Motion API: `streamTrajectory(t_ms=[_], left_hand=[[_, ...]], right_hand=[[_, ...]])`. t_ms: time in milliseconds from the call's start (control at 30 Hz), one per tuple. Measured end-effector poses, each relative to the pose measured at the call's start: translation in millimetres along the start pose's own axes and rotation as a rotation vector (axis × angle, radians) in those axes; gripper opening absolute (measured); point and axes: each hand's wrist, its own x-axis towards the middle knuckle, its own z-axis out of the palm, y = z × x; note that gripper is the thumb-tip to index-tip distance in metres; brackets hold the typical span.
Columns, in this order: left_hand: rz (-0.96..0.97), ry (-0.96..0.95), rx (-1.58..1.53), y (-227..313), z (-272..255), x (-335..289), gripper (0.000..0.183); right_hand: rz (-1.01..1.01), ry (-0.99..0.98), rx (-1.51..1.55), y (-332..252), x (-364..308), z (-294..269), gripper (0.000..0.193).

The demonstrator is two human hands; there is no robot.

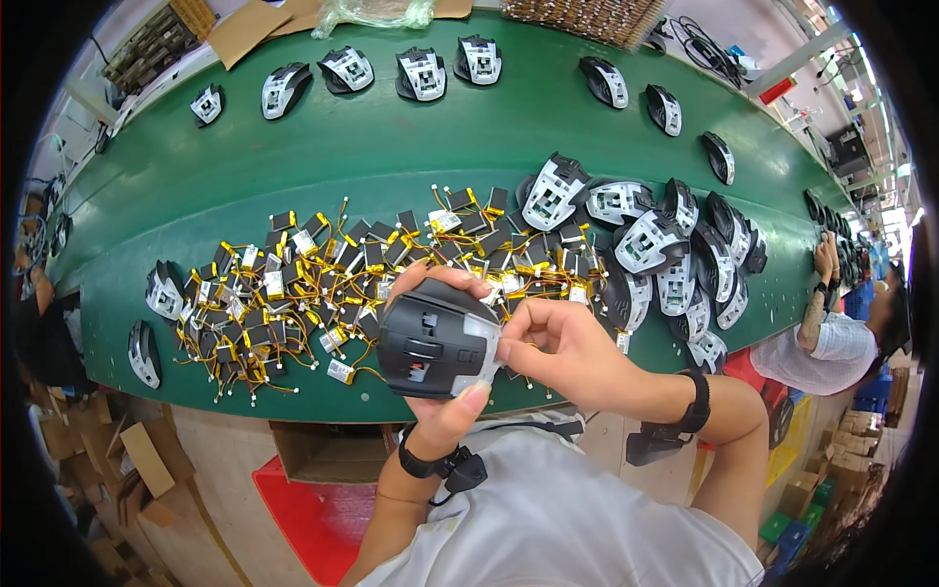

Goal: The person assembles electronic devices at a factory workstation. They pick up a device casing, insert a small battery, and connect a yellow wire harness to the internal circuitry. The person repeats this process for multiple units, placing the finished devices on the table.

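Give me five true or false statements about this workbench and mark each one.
1. The left hand holds a mouse. True.
2. The right hand is far from that mouse. False: it is right at its edge.
3. Batteries with wires lie heaped on the green table. True.
4. The batteries are mostly right of the piled mice. False: they are mostly left of them.
5. Both wrists wear black bands. True.

The mouse shell [440, 338] is matt black plastic; the green tabletop [323, 147] looks smooth, faintly glossy; the shirt [558, 504] is white cloth.
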Motion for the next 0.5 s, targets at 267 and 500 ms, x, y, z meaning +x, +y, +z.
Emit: streamTrajectory(t_ms=[267, 500], left_hand=[[-0.048, 0.048, -0.231, 1.1, -0.4, 4.8, 0.096], [-0.057, 0.081, -0.173, 3.3, -0.2, 4.5, 0.096]], right_hand=[[0.107, -0.112, -0.066, -6.6, -2.1, -7.1, 0.026], [0.020, -0.133, -0.110, -5.3, -0.2, -3.3, 0.028]])
